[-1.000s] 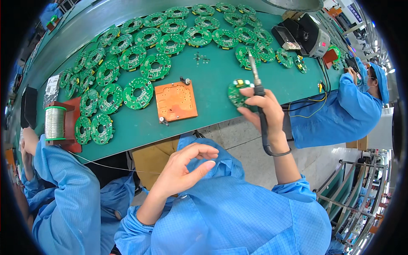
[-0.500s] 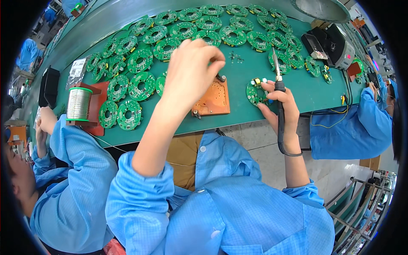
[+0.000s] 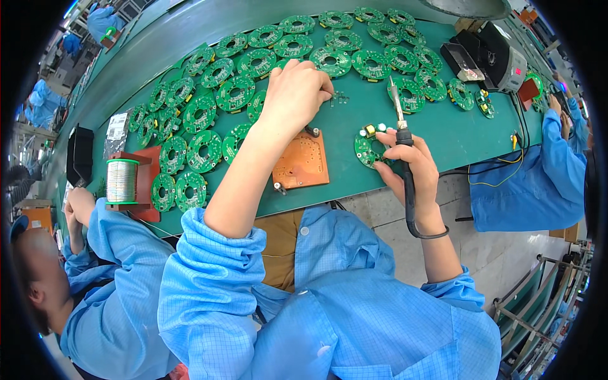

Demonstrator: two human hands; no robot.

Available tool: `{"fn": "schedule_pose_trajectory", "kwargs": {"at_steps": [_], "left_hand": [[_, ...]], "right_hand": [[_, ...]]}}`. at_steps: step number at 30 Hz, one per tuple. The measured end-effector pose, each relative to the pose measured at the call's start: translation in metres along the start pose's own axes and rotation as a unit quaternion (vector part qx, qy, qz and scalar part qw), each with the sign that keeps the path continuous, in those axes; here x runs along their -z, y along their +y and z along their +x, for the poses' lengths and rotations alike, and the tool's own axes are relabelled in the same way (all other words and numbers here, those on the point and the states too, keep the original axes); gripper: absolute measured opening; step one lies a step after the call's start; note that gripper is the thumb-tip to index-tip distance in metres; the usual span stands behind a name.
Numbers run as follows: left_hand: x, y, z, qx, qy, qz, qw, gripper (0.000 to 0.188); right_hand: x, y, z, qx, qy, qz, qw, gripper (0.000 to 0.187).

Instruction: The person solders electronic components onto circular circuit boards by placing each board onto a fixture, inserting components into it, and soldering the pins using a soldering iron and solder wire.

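Observation:
My right hand (image 3: 415, 170) is closed around the dark handle of a soldering iron (image 3: 406, 138), its metal tip pointing up and away from me. The same hand's thumb and fingers also hold a ring-shaped green circuit board (image 3: 363, 147) by its right side, with white and yellow parts on it. My left hand (image 3: 296, 92) reaches over the bench, fingers curled down beside several tiny loose components (image 3: 340, 99). Its fingertips are largely hidden, and I cannot see what lies between them. Below that hand sits an orange fixture block (image 3: 305, 162) with dark posts at its corners.
Rows of ring-shaped green circuit boards (image 3: 256, 63) cover the back and left of the green bench (image 3: 456, 136). A solder spool (image 3: 122, 182) stands on a red-brown holder at left. Co-workers sit on both sides. Black equipment (image 3: 491, 56) and cables occupy the right.
My left hand has moved away from me and to the right, from above the orange block to the loose components. My right hand still holds the iron and board; the view has shifted slightly.

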State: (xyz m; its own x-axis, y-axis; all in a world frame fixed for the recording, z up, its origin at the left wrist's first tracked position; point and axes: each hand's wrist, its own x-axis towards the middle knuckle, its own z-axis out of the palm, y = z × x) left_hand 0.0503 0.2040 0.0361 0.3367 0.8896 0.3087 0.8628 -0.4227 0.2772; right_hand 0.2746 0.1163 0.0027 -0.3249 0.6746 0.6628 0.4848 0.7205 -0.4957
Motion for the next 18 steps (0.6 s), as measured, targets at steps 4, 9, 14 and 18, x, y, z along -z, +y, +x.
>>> {"fn": "schedule_pose_trajectory", "kwargs": {"at_steps": [4, 9, 14, 18], "left_hand": [[0.0022, -0.0016, 0.0027, 0.015, -0.019, -0.034, 0.999, 0.008], [0.0026, -0.0004, 0.0045, 0.016, -0.039, 0.000, 0.999, 0.008], [0.0042, 0.0000, 0.0056, 0.011, -0.040, 0.002, 0.999, 0.008], [0.0040, -0.0007, 0.0038, -0.021, -0.036, 0.020, 0.999, 0.009]], "right_hand": [[0.0010, 0.0008, -0.0005, -0.004, 0.002, -0.004, 1.000, 0.037], [0.0014, 0.0004, 0.0001, -0.008, 0.003, 0.001, 1.000, 0.037], [0.0024, -0.0019, 0.0013, -0.013, 0.004, -0.002, 1.000, 0.035], [0.0015, -0.0015, 0.0004, -0.014, 0.007, 0.004, 1.000, 0.034]]}}
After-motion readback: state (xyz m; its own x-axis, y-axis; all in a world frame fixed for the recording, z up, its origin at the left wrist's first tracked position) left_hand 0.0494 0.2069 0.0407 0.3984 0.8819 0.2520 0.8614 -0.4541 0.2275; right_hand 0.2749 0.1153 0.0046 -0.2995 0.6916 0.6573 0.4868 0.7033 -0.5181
